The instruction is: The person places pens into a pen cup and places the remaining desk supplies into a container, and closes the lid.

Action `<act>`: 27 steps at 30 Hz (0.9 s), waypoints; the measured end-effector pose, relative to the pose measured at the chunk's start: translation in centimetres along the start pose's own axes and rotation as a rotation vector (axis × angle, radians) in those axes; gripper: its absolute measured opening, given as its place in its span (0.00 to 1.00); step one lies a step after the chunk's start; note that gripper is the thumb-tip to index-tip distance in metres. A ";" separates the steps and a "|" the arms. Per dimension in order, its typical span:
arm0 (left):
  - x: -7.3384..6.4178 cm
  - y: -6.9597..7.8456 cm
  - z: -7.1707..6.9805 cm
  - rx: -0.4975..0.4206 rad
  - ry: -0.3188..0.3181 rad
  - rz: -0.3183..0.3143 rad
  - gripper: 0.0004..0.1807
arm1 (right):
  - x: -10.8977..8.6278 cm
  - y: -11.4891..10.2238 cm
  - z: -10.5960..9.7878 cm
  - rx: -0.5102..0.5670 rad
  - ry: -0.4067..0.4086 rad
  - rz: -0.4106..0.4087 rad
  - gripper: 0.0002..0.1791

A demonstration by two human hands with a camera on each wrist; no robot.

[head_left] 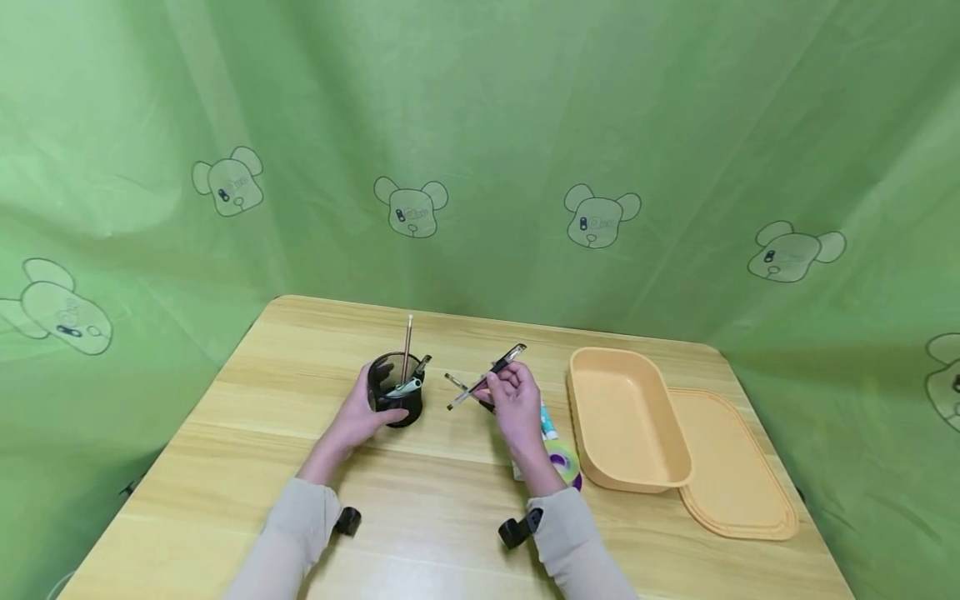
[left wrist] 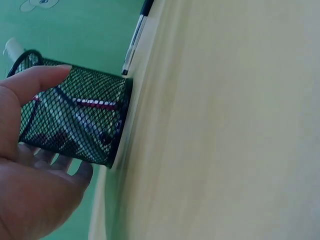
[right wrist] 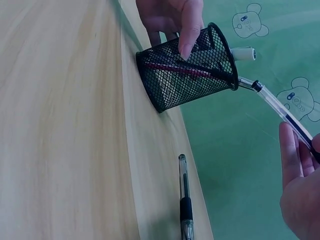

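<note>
My left hand (head_left: pixel 356 417) holds the black mesh pen cup (left wrist: pixel 75 120) upright on the wooden table, thumb on one side and fingers on the other. In the cup stand a pencil (head_left: pixel 407 346), a pen with a clip and a pale marker (right wrist: pixel 243 53). To its right, my right hand (head_left: pixel 516 404) pinches a clear-barrelled gel pen (right wrist: pixel 282 111) with a black grip. That pen slants in the air, its tip toward the cup. Below it a second gel pen (right wrist: pixel 185 200) lies on the table, partly hidden by my right hand in the head view.
Under my right forearm lie a roll of tape (head_left: pixel 564 463) and a blue-and-white item (head_left: pixel 548 423), partly covered. Farther right stands an orange box (head_left: pixel 630 417), beside its flat lid (head_left: pixel 738 467). Green curtain (head_left: pixel 495 108) hangs behind the table.
</note>
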State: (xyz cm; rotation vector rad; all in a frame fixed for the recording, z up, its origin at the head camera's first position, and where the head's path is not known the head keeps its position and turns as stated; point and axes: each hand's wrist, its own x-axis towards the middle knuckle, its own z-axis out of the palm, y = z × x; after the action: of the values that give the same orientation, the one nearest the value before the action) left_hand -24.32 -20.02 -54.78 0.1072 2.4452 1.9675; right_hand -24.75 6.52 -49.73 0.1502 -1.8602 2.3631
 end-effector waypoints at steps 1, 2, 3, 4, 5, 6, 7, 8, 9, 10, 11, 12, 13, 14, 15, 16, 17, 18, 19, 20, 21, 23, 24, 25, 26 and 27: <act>0.0 0.1 -0.1 -0.007 0.003 0.003 0.57 | 0.0 0.0 0.0 0.012 -0.004 -0.006 0.15; 0.1 0.2 -0.1 -0.009 0.010 0.008 0.58 | 0.0 0.0 0.1 0.023 -0.008 -0.012 0.16; 0.1 0.2 -0.1 0.000 0.021 0.014 0.58 | 0.0 0.0 0.1 0.033 -0.011 -0.017 0.16; 0.2 0.3 0.0 0.012 0.034 0.022 0.58 | 0.0 0.0 0.2 0.044 -0.015 -0.020 0.16; 0.3 0.3 0.1 0.031 0.053 0.028 0.59 | 0.0 0.0 0.2 0.053 -0.018 -0.022 0.17; 0.4 0.4 0.3 0.058 0.075 0.036 0.59 | 0.0 0.0 0.3 0.058 -0.019 -0.024 0.17; 0.4 0.5 0.4 0.085 0.098 0.038 0.59 | -0.1 0.0 0.3 0.058 -0.019 -0.025 0.17; 0.5 0.5 0.6 0.111 0.118 0.037 0.60 | -0.1 0.0 0.4 0.059 -0.016 -0.025 0.17; 0.5 0.6 0.8 0.122 0.131 0.035 0.61 | -0.1 0.0 0.4 0.059 -0.012 -0.027 0.17; 0.5 0.6 0.9 0.116 0.134 0.025 0.61 | -0.1 0.0 0.5 0.060 -0.008 -0.028 0.16; 0.5 0.7 1.0 0.106 0.130 0.018 0.62 | -0.1 0.0 0.5 0.061 -0.002 -0.029 0.15; 0.5 0.7 1.1 0.085 0.122 0.011 0.62 | -0.2 0.0 0.6 0.065 0.002 -0.031 0.15; 0.5 0.7 1.1 0.054 0.111 0.004 0.62 | -0.2 0.0 0.6 0.069 0.006 -0.032 0.14; 0.5 0.7 1.1 0.024 0.096 0.002 0.62 | -0.2 0.0 0.6 0.079 0.009 -0.035 0.14; 0.5 0.7 1.1 -0.005 0.082 0.002 0.61 | -0.2 0.0 0.6 0.087 0.011 -0.038 0.13; 0.5 0.7 1.0 -0.021 0.073 0.004 0.60 | -0.2 0.1 0.6 0.095 0.012 -0.041 0.13; 0.5 0.7 1.0 -0.033 0.070 0.011 0.60 | -0.2 0.1 0.6 0.099 0.011 -0.044 0.13; 0.6 0.7 0.9 -0.035 0.072 0.014 0.59 | -0.2 0.1 0.6 0.103 0.009 -0.048 0.13; 0.6 0.7 0.9 -0.030 0.077 0.020 0.58 | -0.2 0.1 0.7 0.104 0.007 -0.052 0.13; 0.7 0.7 0.9 -0.009 0.083 0.025 0.58 | -0.2 0.1 0.7 0.108 0.003 -0.056 0.13; 0.8 0.7 1.0 0.009 0.092 0.027 0.58 | -0.2 0.1 0.7 0.106 -0.001 -0.061 0.14; 0.9 0.9 1.1 0.041 0.103 0.021 0.59 | -0.2 0.1 0.8 0.102 -0.008 -0.068 0.14; 1.0 0.9 1.2 0.053 0.102 0.015 0.59 | -0.1 0.1 0.8 0.102 -0.011 -0.072 0.14; 0.9 0.9 1.3 0.056 0.098 0.005 0.60 | -0.2 0.1 0.9 0.102 -0.014 -0.075 0.14; 1.0 1.0 1.3 0.053 0.088 -0.003 0.60 | -0.1 0.1 1.0 0.101 -0.017 -0.076 0.14; 0.9 1.0 1.4 0.034 0.074 -0.012 0.60 | -0.1 0.1 1.0 0.094 -0.018 -0.075 0.14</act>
State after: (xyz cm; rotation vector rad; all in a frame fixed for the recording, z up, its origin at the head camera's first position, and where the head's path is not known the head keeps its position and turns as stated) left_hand -25.12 -18.41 -54.03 0.0201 2.5180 1.9608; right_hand -24.64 5.50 -49.58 0.2469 -1.7198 2.4072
